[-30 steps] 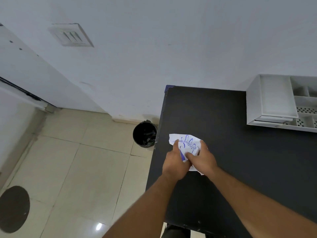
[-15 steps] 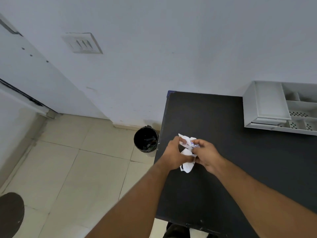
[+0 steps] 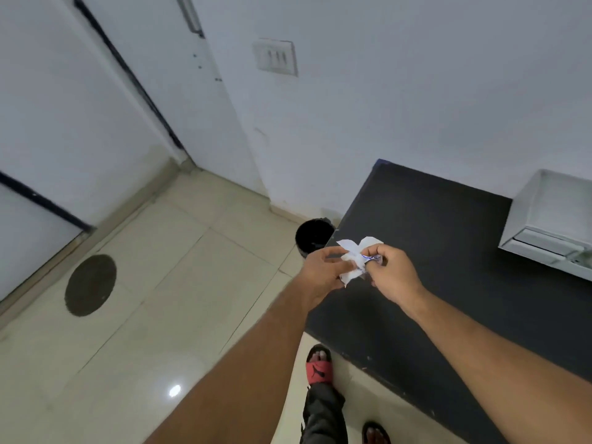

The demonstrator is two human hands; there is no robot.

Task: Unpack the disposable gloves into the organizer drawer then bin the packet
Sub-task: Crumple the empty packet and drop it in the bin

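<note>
A crumpled white packet [image 3: 355, 260] with blue print is pinched between both my hands above the left edge of the black table [image 3: 448, 251]. My left hand [image 3: 322, 274] grips its left side and my right hand [image 3: 392, 274] grips its right side. A small black bin [image 3: 312, 237] stands on the floor just beyond the packet, against the table's left edge. The white organizer [image 3: 551, 222] sits at the table's far right by the wall, its front drawer pushed in; no gloves can be seen.
Beige tiled floor [image 3: 160, 299] lies to the left, with a dark round drain cover [image 3: 90, 285]. A white door [image 3: 64, 123] and a wall switch plate [image 3: 277, 57] are behind. My feet in red sandals [image 3: 318, 366] stand beside the table's near corner.
The packet has gone from pressed flat on the table to crumpled and lifted between both hands. The view has swung left toward the floor and the bin.
</note>
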